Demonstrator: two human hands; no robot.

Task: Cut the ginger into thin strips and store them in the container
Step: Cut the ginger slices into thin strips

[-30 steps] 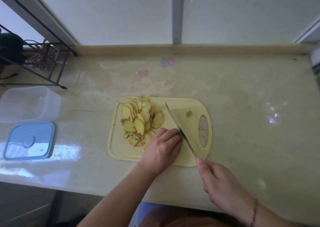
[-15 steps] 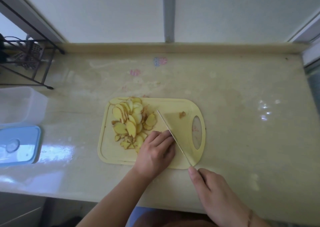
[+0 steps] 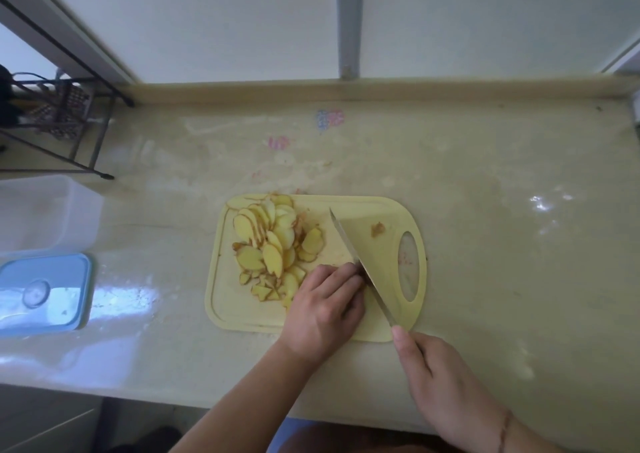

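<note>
A beige counter (image 3: pixel 485 244) carries a cutting board (image 3: pixel 242 314) centrally, a blue lid (image 3: pixel 52 293) and clear container (image 3: pixel 34 217) left, a wire rack (image 3: pixel 69 134) far left.

one yellow cutting board (image 3: pixel 225 300) on the tabletop (image 3: pixel 485 244). one knife (image 3: pixel 360 265). two hands: left (image 3: pixel 322 310), right (image 3: pixel 440 383). one blue lid (image 3: pixel 45 293). one clear container (image 3: pixel 31 217), partly out of frame. one wire rack (image 3: pixel 59 123). ginger slices (image 3: pixel 273 244) heaped in one pile, too overlapped to count. two small stickers (image 3: pixel 329 119) on the tabletop.
</note>
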